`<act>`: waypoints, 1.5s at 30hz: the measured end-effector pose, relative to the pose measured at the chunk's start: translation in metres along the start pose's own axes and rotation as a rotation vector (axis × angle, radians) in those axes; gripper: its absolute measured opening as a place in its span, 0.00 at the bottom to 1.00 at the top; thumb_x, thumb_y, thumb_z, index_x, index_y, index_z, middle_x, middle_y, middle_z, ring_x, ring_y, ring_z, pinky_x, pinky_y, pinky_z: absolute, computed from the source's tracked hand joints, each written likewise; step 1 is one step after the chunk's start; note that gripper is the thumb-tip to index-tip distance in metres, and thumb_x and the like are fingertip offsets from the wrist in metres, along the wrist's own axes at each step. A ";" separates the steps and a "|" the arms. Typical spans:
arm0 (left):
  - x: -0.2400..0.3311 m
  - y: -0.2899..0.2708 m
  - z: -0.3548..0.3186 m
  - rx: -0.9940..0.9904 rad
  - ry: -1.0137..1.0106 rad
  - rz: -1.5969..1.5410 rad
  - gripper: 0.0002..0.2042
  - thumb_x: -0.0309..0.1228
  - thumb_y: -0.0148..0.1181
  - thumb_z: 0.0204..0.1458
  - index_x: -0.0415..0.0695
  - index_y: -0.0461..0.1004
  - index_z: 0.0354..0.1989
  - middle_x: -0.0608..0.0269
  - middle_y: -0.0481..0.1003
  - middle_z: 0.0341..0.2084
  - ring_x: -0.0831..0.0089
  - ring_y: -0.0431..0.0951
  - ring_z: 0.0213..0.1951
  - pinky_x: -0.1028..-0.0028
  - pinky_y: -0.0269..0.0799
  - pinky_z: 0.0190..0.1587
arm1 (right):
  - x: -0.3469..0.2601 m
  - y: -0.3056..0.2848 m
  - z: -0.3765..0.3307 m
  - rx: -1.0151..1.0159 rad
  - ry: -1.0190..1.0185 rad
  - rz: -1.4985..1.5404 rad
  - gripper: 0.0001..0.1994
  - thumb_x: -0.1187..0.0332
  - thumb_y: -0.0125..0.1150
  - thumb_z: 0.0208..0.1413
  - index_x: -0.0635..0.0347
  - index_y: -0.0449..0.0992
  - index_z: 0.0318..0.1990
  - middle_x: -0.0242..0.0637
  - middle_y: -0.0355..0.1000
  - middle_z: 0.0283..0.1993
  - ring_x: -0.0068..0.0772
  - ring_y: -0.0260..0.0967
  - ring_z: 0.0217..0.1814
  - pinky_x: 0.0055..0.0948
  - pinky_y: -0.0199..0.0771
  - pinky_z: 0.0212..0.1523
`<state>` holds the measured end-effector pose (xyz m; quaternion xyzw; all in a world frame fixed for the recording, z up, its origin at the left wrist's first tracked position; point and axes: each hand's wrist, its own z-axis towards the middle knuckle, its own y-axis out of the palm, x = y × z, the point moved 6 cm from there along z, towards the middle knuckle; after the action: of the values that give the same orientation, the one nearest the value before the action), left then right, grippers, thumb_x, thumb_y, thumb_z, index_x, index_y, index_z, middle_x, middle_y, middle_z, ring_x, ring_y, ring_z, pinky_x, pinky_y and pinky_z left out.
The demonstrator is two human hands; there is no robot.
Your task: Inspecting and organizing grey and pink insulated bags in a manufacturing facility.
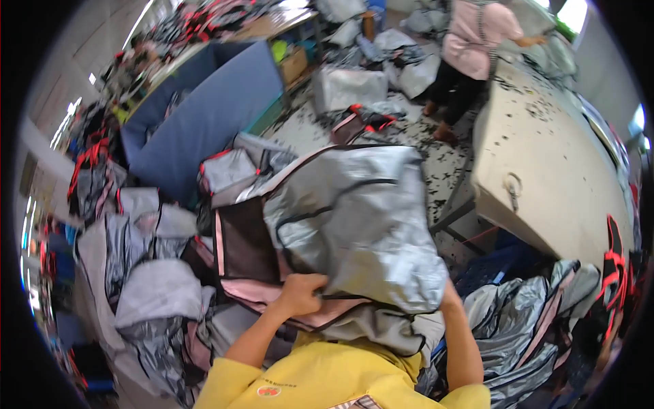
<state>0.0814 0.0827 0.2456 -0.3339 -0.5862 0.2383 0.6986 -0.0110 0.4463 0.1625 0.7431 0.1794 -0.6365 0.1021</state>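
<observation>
A large silver fabric bag with black trim is spread in front of my body. Pink fabric edging and a dark mesh panel show along its left side. My left hand is closed on its near edge, fingers curled over the black binding. At the near right corner, my right hand grips the silver cloth; its fingers are mostly hidden by the fabric. Grey cloth hangs from the near side against my yellow shirt.
Heaps of silver and pink sewn pieces lie at left, others at lower right. A blue padded bin stands far left. A beige table is at right, with another person beyond it. Dark scraps litter the floor.
</observation>
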 end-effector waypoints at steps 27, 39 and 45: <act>-0.040 -0.284 0.012 0.957 -0.074 -0.148 0.13 0.30 0.54 0.68 0.33 0.76 0.52 0.58 0.76 0.26 0.70 0.72 0.24 0.71 0.71 0.28 | -0.635 -0.441 -0.226 0.883 -1.198 -0.015 0.24 0.57 0.63 0.64 0.67 0.76 0.59 0.43 0.79 0.53 0.37 0.75 0.56 0.36 0.74 0.56; -0.037 -0.174 0.054 0.304 -0.111 0.178 0.08 0.31 0.57 0.67 0.41 0.77 0.49 0.55 0.80 0.40 0.60 0.80 0.39 0.66 0.78 0.46 | -0.367 -0.554 -0.327 1.805 -0.360 -0.666 0.33 0.52 0.77 0.52 0.69 0.76 0.57 0.44 0.82 0.44 0.35 0.81 0.43 0.35 0.78 0.45; 0.037 -0.118 0.070 0.002 -0.267 0.526 0.15 0.36 0.53 0.68 0.45 0.76 0.57 0.45 0.81 0.47 0.49 0.83 0.44 0.62 0.80 0.45 | -0.185 -0.420 -0.408 1.857 0.031 -0.740 0.28 0.57 0.71 0.60 0.62 0.74 0.63 0.51 0.80 0.54 0.44 0.80 0.55 0.38 0.78 0.57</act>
<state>0.0139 0.0445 0.3641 -0.4392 -0.5662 0.4537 0.5299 0.1700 0.9598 0.4457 0.4340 -0.1677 -0.5065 -0.7259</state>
